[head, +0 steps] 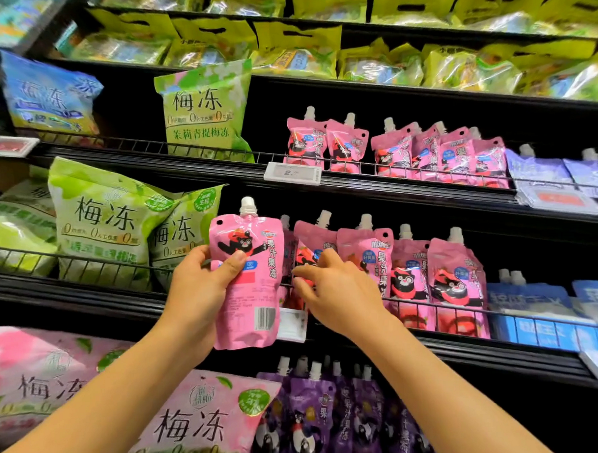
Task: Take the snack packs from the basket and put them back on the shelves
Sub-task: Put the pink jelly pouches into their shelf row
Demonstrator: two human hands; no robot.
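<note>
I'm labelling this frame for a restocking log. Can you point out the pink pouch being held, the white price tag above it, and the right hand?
pink pouch (254, 262): head view, on its printed front.
white price tag (292, 173): head view, on its display face.
right hand (334, 286): head view, on the back of the hand.

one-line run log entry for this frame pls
left hand: holds pink spout pouch | right hand: fingers on shelved pink pouches | pouch: not yet on middle shelf
</note>
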